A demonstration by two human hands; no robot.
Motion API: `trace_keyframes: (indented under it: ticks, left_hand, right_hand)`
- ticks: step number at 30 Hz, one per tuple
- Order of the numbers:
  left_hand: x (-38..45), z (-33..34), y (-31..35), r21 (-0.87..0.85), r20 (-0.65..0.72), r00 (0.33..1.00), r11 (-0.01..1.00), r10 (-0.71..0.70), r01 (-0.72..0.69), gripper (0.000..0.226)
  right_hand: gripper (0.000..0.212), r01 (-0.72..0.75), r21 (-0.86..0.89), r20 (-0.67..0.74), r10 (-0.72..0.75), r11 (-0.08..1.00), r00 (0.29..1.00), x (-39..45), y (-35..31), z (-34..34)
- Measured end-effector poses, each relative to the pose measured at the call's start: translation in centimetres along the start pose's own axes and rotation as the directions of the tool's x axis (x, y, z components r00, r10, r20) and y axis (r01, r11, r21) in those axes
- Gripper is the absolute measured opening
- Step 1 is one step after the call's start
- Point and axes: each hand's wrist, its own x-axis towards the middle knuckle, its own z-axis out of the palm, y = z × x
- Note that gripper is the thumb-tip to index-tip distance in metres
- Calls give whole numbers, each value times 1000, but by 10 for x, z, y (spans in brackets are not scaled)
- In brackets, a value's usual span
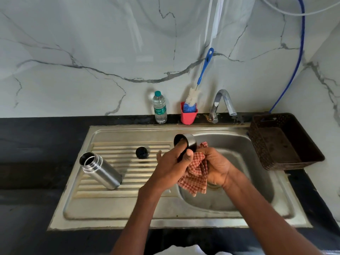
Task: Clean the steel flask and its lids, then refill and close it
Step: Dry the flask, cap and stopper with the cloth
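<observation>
Flask parts are spread over the sink, and the step in hand is judged to be the wiping of the cup lid (185,144) with the checked cloth (195,172). Nearest the person, the left hand (170,169) is curled round the cup lid, thumb pressed on its outer wall, the open mouth turned toward about ten o'clock. The right hand (216,167) is closed on the bunched cloth, which is pressed against the lid's far side and hangs down over the basin of the sink (239,181).

For the wipe to be done well, the lid should be turned in the left hand while the cloth is held firm, so that the whole wall is covered; a fold of cloth should then be pushed inside the mouth, since the inner face appears not yet reached. The grip should be kept over the basin, so that a slip would be caught.

At about nine o'clock from the hands, the steel flask (100,171) stands open on the ribbed drainer; the small black stopper (141,152) lies just beyond it, apart. Both are judged to be waiting their turn.

Farther off, at twelve o'clock on the dark surface (36,144), a water bottle (159,107), a red cup (188,115) holding a bottle brush (192,96), and the tap (223,103) are seen.
</observation>
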Motion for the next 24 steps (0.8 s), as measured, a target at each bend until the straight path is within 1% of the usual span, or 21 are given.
trace_keyframes:
  ticks: [1,2,3,4,5,6,7,9,10,11,13,14,15,17,18,20,23,24]
  left_hand:
    - [3,0,-7,124,-9,1000,992,29,-28,80]
    - [5,-2,-15,195,-14,1000,981,20,-17,84]
    - [5,-8,-19,227,-26,1000,974,-3,9,84]
    - [4,-14,-25,220,-45,998,974,-39,48,80]
    - [1,-21,-30,167,-60,995,982,-79,88,74]
    - [-4,-25,-36,59,-71,990,990,-120,125,64]
    - [-9,-28,-42,-87,-84,984,985,-157,150,51]
    - [-19,-27,-51,-342,-138,965,925,-223,165,20]
    - [-23,-24,-58,-414,-180,946,893,-269,176,14]
    - [-26,-22,-65,-458,-210,927,869,-311,188,13]
    - [-30,-17,-87,-446,-270,879,860,-394,248,12]
    - [-32,-15,-97,-439,-279,860,853,-428,282,9]
    - [-35,-13,-104,-450,-287,841,840,-459,304,7]
    - [-39,-13,-113,-432,-340,792,832,-507,348,2]
    - [-42,-14,-113,-403,-369,770,836,-520,372,7]
    - [-47,-15,-116,-315,-435,751,865,-497,390,19]
    - [-55,-13,-125,-184,-504,757,908,-416,376,16]
    - [-57,-11,-129,-153,-514,758,913,-401,378,18]
  right_hand:
    - [36,-5,16,-5,5,1000,1000,2,5,0]
    - [34,-9,9,-1,9,1000,1000,2,10,2]
    - [33,0,-4,-19,0,1000,1000,1,15,0]
    - [35,16,-5,-27,-17,1000,1000,-1,18,-1]
    - [36,38,9,-47,-37,999,998,-1,20,-5]
    - [37,59,21,-59,-58,998,997,-2,20,-8]
    - [37,77,30,-79,-75,997,994,-1,20,-12]
    - [39,87,62,-130,-79,994,988,4,19,-18]
    - [40,79,72,-157,-67,994,985,7,21,-18]
    - [39,69,73,-186,-55,995,981,12,24,-19]
    - [29,29,19,-248,-23,999,969,20,36,-19]
    - [25,2,-34,-289,-11,999,957,24,44,-18]
    - [24,-26,-94,-325,-6,995,946,28,53,-18]
    - [31,-71,-204,-362,-8,976,932,37,70,-16]
    - [34,-85,-245,-361,-9,966,932,40,76,-14]
    - [33,-104,-310,-339,-8,945,941,46,87,-9]
    - [28,-115,-387,-322,-17,915,946,54,96,-1]
    - [26,-116,-417,-317,-24,901,948,57,98,1]
